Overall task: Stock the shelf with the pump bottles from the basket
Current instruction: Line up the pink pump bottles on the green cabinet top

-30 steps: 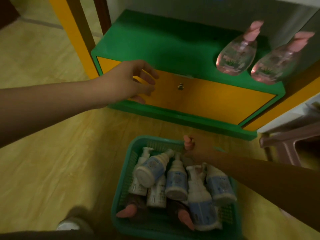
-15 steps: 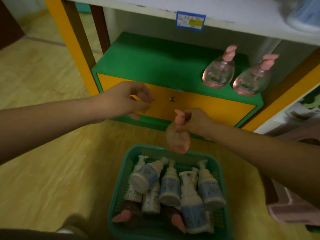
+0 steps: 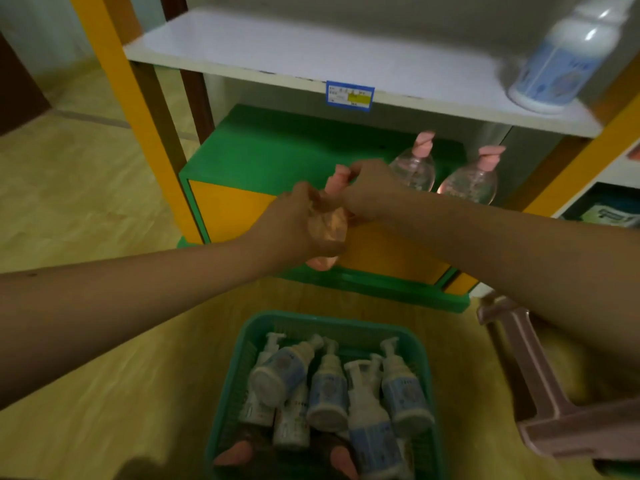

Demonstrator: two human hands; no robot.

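Observation:
A clear pink pump bottle point(image 3: 329, 220) is held in the air in front of the green and orange cabinet point(image 3: 277, 157). My left hand point(image 3: 294, 220) wraps its round body. My right hand point(image 3: 367, 188) grips its pink pump head. Two like pink bottles point(image 3: 415, 168) point(image 3: 471, 181) stand at the right on the cabinet's green top, under the white shelf point(image 3: 311, 53). The green basket point(image 3: 259, 327) on the floor below holds several white-and-blue pump bottles point(image 3: 329, 389) and two dark bottles with pink pumps point(image 3: 235, 452).
A large white-and-blue bottle point(image 3: 561, 64) stands at the right end of the white shelf. A blue price tag point(image 3: 349, 95) hangs on its front edge. Orange posts point(image 3: 138, 116) frame the shelving. A pink plastic stool point(image 3: 554, 403) lies right of the basket on the wooden floor.
My right hand lifted the pink bottle out of the basket and up to cabinet height. My left hand moved right and closed on its body. The view tilted up.

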